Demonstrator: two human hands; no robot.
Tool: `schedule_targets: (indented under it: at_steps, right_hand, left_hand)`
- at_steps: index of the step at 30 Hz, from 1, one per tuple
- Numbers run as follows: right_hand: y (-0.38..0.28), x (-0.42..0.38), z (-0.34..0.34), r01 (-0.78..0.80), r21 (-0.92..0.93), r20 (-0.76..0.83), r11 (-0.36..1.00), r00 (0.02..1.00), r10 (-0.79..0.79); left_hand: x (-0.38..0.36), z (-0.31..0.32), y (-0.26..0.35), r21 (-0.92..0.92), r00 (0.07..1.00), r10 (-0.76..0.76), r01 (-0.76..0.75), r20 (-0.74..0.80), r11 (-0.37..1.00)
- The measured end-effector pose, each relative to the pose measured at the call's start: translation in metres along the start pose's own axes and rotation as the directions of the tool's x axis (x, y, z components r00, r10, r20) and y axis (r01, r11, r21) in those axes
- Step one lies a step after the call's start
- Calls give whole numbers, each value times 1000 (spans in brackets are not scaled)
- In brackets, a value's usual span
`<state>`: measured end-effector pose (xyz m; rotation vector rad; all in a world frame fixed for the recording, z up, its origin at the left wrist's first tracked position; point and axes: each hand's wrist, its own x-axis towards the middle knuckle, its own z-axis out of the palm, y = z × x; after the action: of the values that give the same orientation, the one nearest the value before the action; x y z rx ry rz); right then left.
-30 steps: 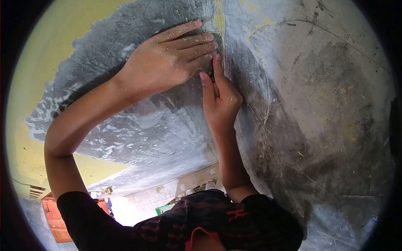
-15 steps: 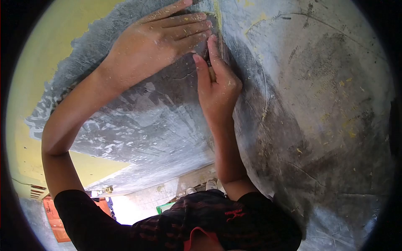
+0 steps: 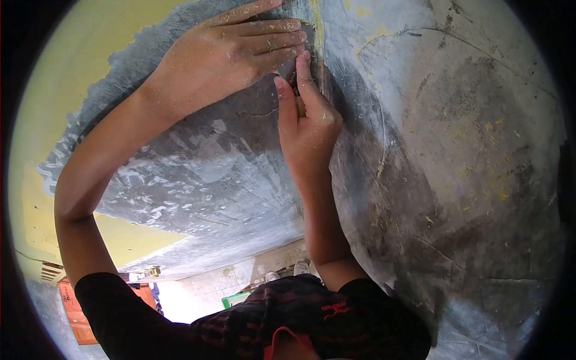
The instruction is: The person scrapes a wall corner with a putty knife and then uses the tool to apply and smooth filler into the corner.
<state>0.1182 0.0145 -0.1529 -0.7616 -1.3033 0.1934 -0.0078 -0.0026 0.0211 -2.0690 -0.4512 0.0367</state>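
My left hand (image 3: 240, 51) lies flat with its fingers stretched out, pressed near the corner where two walls meet. Flecks of yellow paint dot its skin. Just below its fingertips, my right hand (image 3: 309, 117) is closed around what looks like a scraper (image 3: 300, 107). Only a bit of its tan handle shows between thumb and fingers; the blade is mostly hidden beneath my left hand. The wall (image 3: 222, 141) behind my hands is bare grey, with a ragged border of yellow paint (image 3: 90, 54) at the left.
A scuffed grey wall (image 3: 456, 168) with yellow flecks rises close on the right. Below, a pale floor shows with my shoes (image 3: 302, 267) and a green-edged object (image 3: 236, 299). An orange piece (image 3: 81, 315) stands at lower left, near a brass-coloured fitting (image 3: 155, 272).
Both hands stay at the corner in nearly the same pose. My right hand and forearm have shifted slightly left, and the view has moved a little.
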Motion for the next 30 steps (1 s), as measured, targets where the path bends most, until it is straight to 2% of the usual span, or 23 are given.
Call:
schedule_targets:
  at_steps: [7, 10, 12, 14, 19, 21, 23, 27, 29, 30]
  right_hand:
    - [3, 1, 0, 39, 46, -28, 998, 999, -38]
    - [0, 9, -2, 43, 36, -36, 998, 998, -41]
    - [-1, 21, 0, 52, 23, -39, 998, 998, -51]
    - [-1, 38, 6, 245, 37, -135, 969, 962, -238]
    - [2, 34, 9, 272, 42, -182, 961, 948, -260]
    - [6, 26, 6, 285, 47, -192, 957, 943, -272]
    - [3, 11, -6, 63, 68, -44, 996, 997, -60]
    - [2, 11, -6, 56, 56, -40, 997, 998, -54]
    - [-3, 13, -4, -54, 70, 25, 996, 998, 52]
    - [-4, 15, -2, -58, 67, 29, 996, 998, 56]
  left_hand:
    - [3, -2, 0, 3, 1000, -3, 3, -2, 1000]
    - [2, 1, -7, 68, 999, 25, -22, -46, 997]
    - [-3, 19, -17, 22, 984, -7, 11, -179, 1000]
    - [2, -1, -24, 22, 988, -35, 39, -151, 999]
    - [6, -16, -17, 20, 995, -72, 74, -76, 997]
    - [6, -14, -10, 61, 999, 7, -5, -40, 998]
    - [4, -7, 0, 43, 999, -1, 3, -43, 999]
    - [6, -11, 1, 73, 997, 16, -10, -78, 997]
    - [4, -12, -5, 92, 996, 25, -18, -84, 996]
    - [4, -13, -7, 111, 996, 32, -22, -87, 994]
